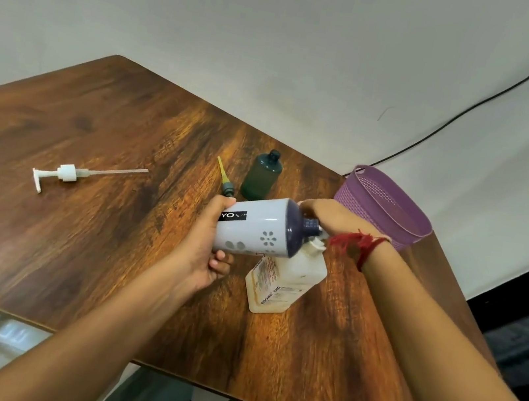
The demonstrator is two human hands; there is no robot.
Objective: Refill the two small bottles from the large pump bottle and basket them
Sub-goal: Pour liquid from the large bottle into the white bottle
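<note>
My left hand [209,257] grips the base of a lavender bottle [251,233] with a dark purple shoulder, tipped on its side. Its open neck points right and meets the open neck of the large cream bottle [281,282], which stands on the table. My right hand [330,216] reaches over from the right, and its fingers curl on the lavender bottle's dark shoulder. A small green bottle [261,175] stands uncapped behind them. Its yellow nozzle cap [223,176] lies beside it. The white pump head [68,173] with its long tube lies at the left.
A purple plastic basket [389,209] stands at the table's right edge, just behind my right hand. The wooden table [93,242] has a near edge above my lap. A black cable runs along the wall behind the basket.
</note>
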